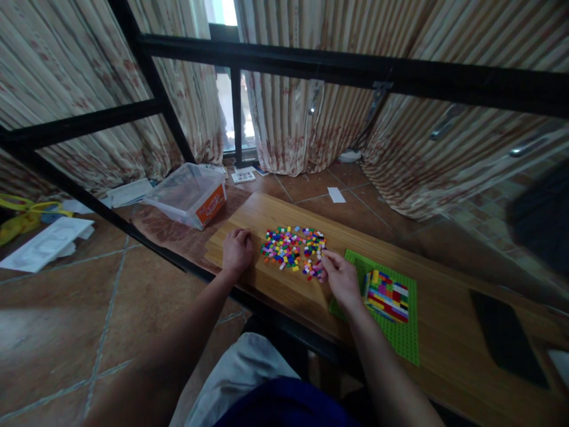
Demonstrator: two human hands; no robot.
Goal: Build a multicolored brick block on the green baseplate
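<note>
A heap of small coloured bricks (pixel 291 247) lies on the wooden table (pixel 444 350). My left hand (pixel 236 250) rests curled into a loose fist on the wood just left of the heap, with nothing visible in it. My right hand (pixel 338 274) is at the heap's right edge, thumb and fingers pinched among the bricks; what they grip is too small to name. To its right a green baseplate (pixel 402 341) carries a flat block of assembled coloured bricks (pixel 386 295).
A clear plastic box (pixel 189 194) with an orange label stands beyond the table's left end. A dark flat object (pixel 507 338) lies on the table at the right. Papers and a white tray (pixel 47 243) lie on the tiled floor. Black metal bars (pixel 355 68) and curtains stand behind.
</note>
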